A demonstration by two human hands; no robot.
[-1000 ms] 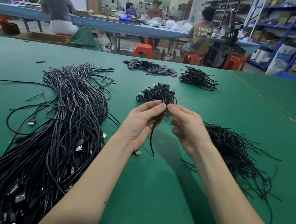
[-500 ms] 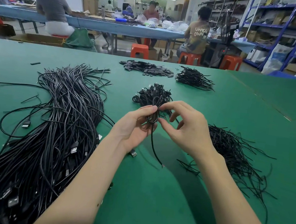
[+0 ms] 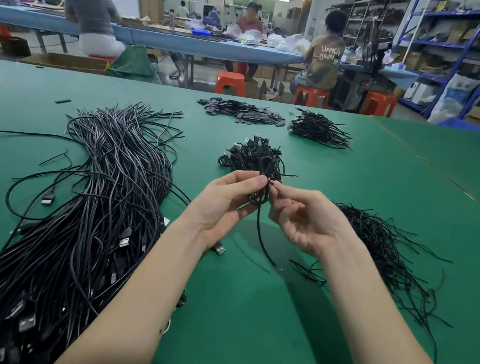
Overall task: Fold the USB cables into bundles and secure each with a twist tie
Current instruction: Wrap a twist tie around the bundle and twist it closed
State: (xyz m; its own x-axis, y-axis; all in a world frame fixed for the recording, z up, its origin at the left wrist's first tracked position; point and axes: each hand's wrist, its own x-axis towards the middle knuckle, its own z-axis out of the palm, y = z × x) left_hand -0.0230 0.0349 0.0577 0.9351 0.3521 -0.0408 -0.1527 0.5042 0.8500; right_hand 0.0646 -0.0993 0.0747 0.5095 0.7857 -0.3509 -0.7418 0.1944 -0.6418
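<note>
Head view, left hand (image 3: 224, 201) pinching looped cable (image 3: 259, 198)

On the bench (image 3: 322, 315), loose cables (image 3: 83, 207) fill the left of the frame and twist ties (image 3: 382, 249) lie at right. Finished bundles (image 3: 254, 156) sit at centre; above them, two more heaps (image 3: 242, 112) (image 3: 319, 129) lie side by side.

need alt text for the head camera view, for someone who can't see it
Above a green table, the left hand holds a folded USB cable bundle while the right hand pinches something thin at its top. Loose cables lie left, twist ties right, finished bundles behind.
</note>
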